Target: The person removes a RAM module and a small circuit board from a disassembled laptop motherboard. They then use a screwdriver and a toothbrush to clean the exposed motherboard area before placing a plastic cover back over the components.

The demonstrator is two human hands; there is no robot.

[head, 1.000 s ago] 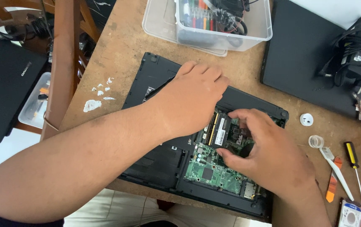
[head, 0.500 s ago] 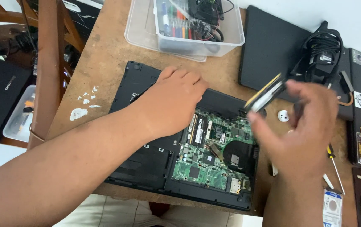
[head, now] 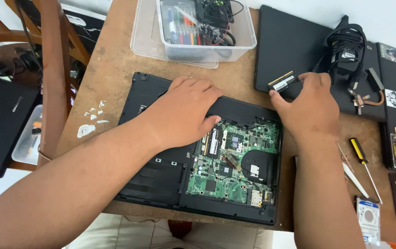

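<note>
An opened black laptop [head: 158,182] lies upside down on the wooden table, its green circuit board [head: 235,161] bare. My left hand [head: 181,113] rests flat on the laptop's upper edge, fingers spread, beside a memory module still seated in the board [head: 212,140]. My right hand [head: 308,108] is to the right of the laptop and grips a small memory module [head: 283,81] by its end, holding it over a closed black laptop [head: 290,41].
A clear plastic box of tools and cables [head: 207,27] stands at the back. A black power adapter with cable [head: 350,46] lies on the closed laptop. A yellow-handled screwdriver [head: 361,157], white tweezers [head: 354,180] and a hard drive [head: 368,216] lie at right. A wooden chair [head: 55,69] stands left.
My right hand pulled a memory module out of the board, lifted it, and carried it right and back over the closed laptop. My left hand stayed on the open laptop.
</note>
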